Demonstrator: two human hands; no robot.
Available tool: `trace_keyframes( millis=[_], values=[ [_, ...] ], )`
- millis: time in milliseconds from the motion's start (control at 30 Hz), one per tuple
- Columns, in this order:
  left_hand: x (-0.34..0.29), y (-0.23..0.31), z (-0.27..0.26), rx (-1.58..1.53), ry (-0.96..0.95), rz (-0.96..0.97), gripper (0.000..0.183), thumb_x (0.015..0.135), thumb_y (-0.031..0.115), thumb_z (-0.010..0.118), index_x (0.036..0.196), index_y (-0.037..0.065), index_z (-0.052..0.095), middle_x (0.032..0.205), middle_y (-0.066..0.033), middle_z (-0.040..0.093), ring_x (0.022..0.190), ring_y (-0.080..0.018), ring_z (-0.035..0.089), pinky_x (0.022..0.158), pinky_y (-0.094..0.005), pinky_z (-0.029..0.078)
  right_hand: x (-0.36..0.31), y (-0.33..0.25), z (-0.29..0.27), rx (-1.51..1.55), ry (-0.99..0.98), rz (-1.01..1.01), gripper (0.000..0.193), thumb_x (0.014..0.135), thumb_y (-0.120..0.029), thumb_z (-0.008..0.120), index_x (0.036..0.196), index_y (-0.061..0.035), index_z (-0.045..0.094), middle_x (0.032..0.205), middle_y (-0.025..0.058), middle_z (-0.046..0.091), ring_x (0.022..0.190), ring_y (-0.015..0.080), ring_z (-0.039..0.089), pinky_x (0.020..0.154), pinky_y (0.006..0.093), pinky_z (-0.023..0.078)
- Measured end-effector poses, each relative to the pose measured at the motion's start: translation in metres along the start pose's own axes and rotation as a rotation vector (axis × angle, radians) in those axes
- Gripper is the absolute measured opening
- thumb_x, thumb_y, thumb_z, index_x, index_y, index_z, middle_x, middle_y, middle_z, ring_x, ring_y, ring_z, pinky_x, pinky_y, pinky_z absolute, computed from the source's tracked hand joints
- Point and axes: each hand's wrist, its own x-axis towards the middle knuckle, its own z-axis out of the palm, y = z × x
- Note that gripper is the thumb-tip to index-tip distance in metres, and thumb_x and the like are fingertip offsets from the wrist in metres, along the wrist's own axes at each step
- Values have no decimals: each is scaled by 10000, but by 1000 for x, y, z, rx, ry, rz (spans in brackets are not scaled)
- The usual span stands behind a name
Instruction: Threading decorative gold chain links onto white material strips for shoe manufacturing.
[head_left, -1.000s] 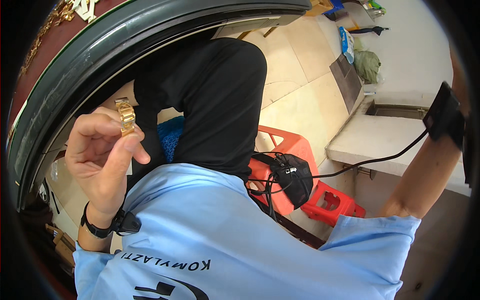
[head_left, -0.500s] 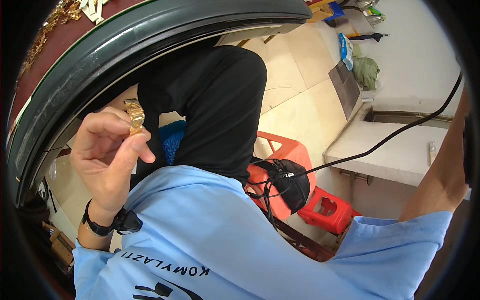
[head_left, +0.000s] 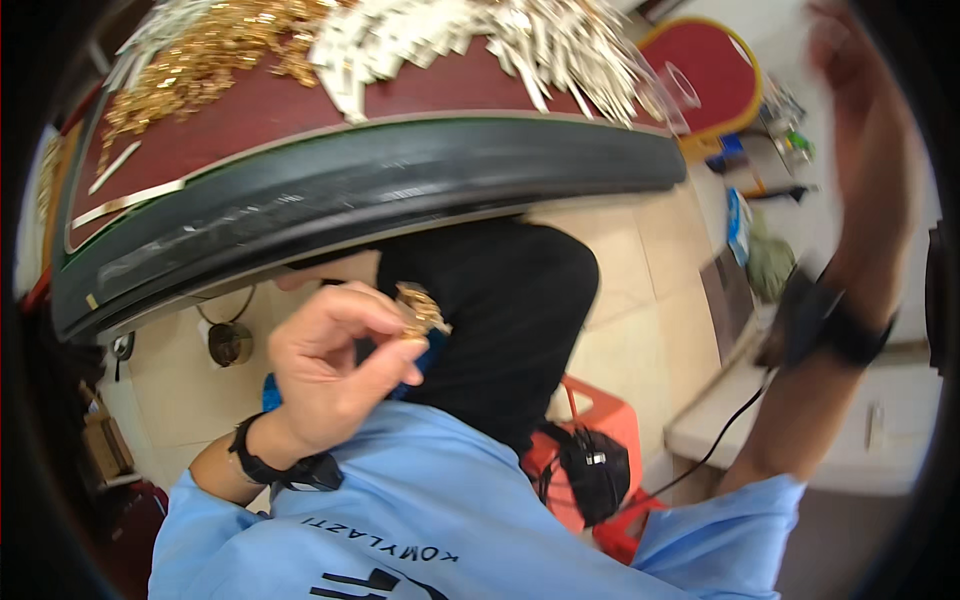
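Pinching a small gold metal piece (head_left: 422, 312) (left hand (head_left: 325, 365)).

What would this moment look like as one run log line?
left hand: pinches small gold metal piece | right hand: raised, blurred, grip unclear | red round table with black rim: gold pieces, white strips

A round worktop (head_left: 250, 140) with a dark red top and a thick black padded rim (head_left: 380, 190) fills the upper part of the view. On it lie a heap of small golden metal pieces (head_left: 215, 55) at the left and a spread of thin white strips (head_left: 480, 40) across the middle and right. Below the rim, pale beige floor tiles (head_left: 640, 300) show. An orange-red plastic stool (head_left: 600, 430) stands on the floor, with a small black pouch (head_left: 595, 470) and black cable against it. At the upper right stands a red round chair seat with a yellow edge (head_left: 710, 70).
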Motion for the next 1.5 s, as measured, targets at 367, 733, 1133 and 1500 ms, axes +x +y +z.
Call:
trace_keyframes(
  millis=[367,733,1133,1500],
  values=[
    [8,0,-12,-68,89,48,176,839,-132,643,987,-51,591,937,-147,619,767,-157,654,626,-249,584,-195,-78,232,67,-302,100,160,762,-116,758,873,-58,658,808,55,614,669,222,600,587,336,470],
    [5,-10,-13,0,53,-27,193,835,-121,658,982,-40,563,957,-147,606,708,-149,652,626,-240,556,-258,-109,258,272,-319,187,163,793,-115,720,916,-37,648,786,59,582,674,204,597,596,325,480],
    [4,-21,-3,54,48,19,193,795,-123,691,958,-25,657,921,-139,665,681,-137,659,595,-226,536,-176,-95,219,846,-81,538,272,810,-17,726,1065,48,659,1065,175,643,977,259,629,858,336,502],
    [19,-20,-7,463,80,288,193,725,-22,791,878,38,690,803,-73,689,699,-176,649,612,-279,504,-159,-85,243,1409,145,741,206,881,-35,682,1074,36,673,1129,174,608,1049,241,601,908,373,496]
  ],
)
